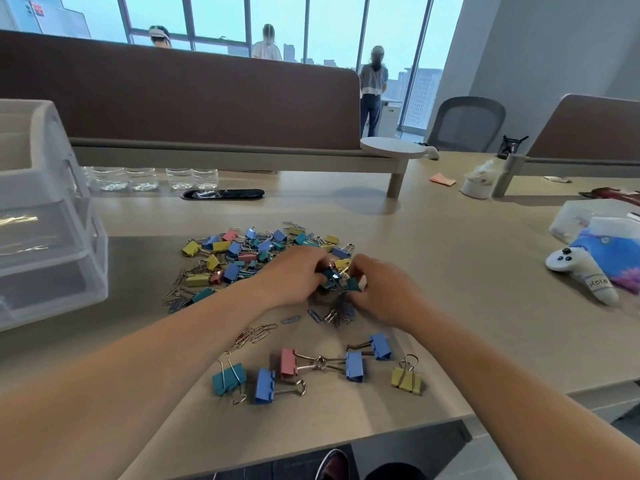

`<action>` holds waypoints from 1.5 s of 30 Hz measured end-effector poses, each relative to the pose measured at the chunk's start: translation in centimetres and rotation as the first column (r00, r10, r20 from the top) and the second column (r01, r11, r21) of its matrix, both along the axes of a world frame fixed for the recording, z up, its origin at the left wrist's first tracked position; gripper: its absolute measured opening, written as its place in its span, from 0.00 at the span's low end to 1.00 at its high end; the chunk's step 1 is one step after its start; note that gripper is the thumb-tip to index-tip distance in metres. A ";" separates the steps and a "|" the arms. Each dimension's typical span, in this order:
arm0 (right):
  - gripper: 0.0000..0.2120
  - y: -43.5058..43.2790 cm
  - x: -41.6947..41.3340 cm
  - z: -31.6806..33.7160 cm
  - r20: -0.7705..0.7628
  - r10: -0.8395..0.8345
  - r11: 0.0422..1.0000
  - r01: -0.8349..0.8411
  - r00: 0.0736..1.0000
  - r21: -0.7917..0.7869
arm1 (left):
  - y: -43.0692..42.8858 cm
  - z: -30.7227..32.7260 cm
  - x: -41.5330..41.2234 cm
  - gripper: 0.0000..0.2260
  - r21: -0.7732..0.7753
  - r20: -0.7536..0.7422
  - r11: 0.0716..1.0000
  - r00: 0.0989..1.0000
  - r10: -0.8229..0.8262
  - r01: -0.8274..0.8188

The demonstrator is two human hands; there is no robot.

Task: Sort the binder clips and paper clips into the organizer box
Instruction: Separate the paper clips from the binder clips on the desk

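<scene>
The left hand (294,275) and right hand (377,289) meet at the near right edge of the clip pile (242,254), fingers curled and gripping teal binder clips (332,277). Loose paper clips (256,334) and six larger binder clips (320,368) lie nearer the desk edge. The organizer box (52,237) stands well apart on the left.

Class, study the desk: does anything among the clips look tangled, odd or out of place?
Yes. Near the front edge, a pink binder clip and a blue binder clip lie joined, their wire handles hooked together.
</scene>
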State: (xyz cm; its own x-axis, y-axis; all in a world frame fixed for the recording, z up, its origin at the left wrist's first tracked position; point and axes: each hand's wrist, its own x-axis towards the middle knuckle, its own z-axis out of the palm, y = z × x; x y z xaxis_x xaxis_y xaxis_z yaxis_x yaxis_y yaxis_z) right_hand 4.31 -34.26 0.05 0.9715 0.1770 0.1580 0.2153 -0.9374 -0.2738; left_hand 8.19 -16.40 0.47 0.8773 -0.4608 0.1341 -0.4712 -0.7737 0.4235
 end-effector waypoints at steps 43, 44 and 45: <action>0.08 -6.1 -4.7 0.2 -0.072 -0.153 0.979 0.161 0.986 0.125 | -5.6 0.2 -6.0 0.05 0.096 -0.039 0.995 0.999 -0.014 0.018; 0.09 -5.5 -4.3 0.1 -0.068 -0.143 0.980 0.150 0.987 0.130 | -5.2 0.3 -5.6 0.05 0.103 -0.026 0.995 1.000 -0.009 0.012; 0.09 -4.9 -4.0 0.0 -0.070 -0.130 0.982 0.138 0.989 0.130 | -4.8 0.4 -5.2 0.04 0.110 -0.013 0.994 1.000 -0.003 0.004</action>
State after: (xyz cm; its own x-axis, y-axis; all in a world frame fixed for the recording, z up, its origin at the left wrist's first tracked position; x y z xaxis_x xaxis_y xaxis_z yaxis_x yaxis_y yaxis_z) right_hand 0.32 -39.21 0.06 0.9935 0.0254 0.1110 0.0689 -0.9103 -0.4081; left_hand 3.01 -21.23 0.83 0.8769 -0.4754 0.0711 -0.4692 -0.8142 0.3419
